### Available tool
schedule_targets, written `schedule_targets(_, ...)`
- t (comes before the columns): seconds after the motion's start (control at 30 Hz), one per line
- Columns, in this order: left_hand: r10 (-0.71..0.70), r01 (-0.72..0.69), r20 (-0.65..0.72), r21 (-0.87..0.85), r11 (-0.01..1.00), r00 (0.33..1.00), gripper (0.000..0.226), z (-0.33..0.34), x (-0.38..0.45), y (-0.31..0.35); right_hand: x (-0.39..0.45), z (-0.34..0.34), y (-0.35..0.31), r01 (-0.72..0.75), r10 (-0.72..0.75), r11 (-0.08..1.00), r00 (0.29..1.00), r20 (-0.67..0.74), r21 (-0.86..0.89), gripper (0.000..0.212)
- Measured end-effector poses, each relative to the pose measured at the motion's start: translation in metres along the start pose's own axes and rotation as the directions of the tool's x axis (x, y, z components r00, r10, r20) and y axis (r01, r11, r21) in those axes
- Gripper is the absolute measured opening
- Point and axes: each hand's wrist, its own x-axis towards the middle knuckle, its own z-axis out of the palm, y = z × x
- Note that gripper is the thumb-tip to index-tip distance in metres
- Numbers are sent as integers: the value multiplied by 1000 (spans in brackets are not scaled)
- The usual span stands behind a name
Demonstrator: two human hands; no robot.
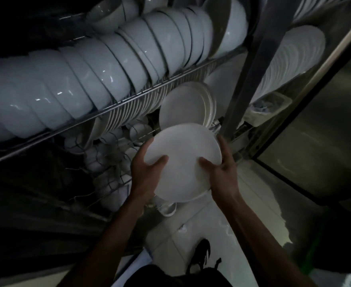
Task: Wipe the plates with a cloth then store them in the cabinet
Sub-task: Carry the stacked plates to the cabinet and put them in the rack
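A white round plate [182, 160], with at least one more stacked under it, is held between both hands in front of the open cabinet. My left hand [147, 170] grips its left edge, thumb on top. My right hand [222, 168] clasps its right edge, thumb on top. Just beyond, several white plates [185, 104] stand on edge on the lower wire rack [116, 141]. No cloth is visible.
A long row of white bowls [100, 69] fills the upper wire shelf. More stacked plates [290, 63] stand in the right compartment behind a metal post [247, 79]. A steel cabinet door [323, 141] stands to the right. Cups [166, 208] sit low below the plate.
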Motion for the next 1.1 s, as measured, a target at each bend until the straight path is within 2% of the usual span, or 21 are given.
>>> schedule_targets(0.17,-33,32,-109,-8,999,993,61,9,13,-8,46,11,-7,59,-45,994,989,143,-96,69)
schedule_targets(0.27,-40,42,-142,12,999,989,62,6,22,-11,61,24,-8,38,-30,998,985,172,-44,68)
schedule_targets(0.37,-24,40,-139,113,993,990,63,3,33,-10,73,36,-10,14,-10,1000,982,190,-20,66)
schedule_targets(0.43,6,25,-120,250,968,993,62,2,41,-8,80,42,-11,-10,10,1000,981,196,3,66)
schedule_targets(0.5,30,14,-92,440,898,995,60,4,48,-5,86,48,-13,-32,28,999,985,169,23,67)
schedule_targets(0.57,93,-26,-76,619,785,993,53,3,53,2,90,54,-15,-25,22,999,991,133,24,68)
schedule_targets(0.63,216,-170,30,723,670,976,47,1,53,9,94,59,-18,28,-27,1000,994,104,-12,69)
schedule_targets(0.67,267,-259,107,724,639,958,46,1,50,11,96,61,-19,58,-55,998,994,92,-36,70)
schedule_targets(0.7,301,-324,157,683,655,940,44,3,47,12,99,63,-21,90,-86,995,993,82,-53,71)
schedule_targets(0.77,309,-366,200,596,715,930,39,13,39,8,103,66,-24,158,-151,983,986,76,-97,72)
schedule_targets(0.87,210,-334,268,613,716,940,50,36,36,1,107,68,-28,289,-265,939,954,142,-185,71)
schedule_targets(0.97,166,-312,309,518,796,936,65,49,38,4,114,66,-31,350,-314,908,932,179,-230,70)
schedule_targets(1.1,118,-276,346,454,847,931,55,57,38,0,118,68,-33,419,-380,875,905,190,-244,72)
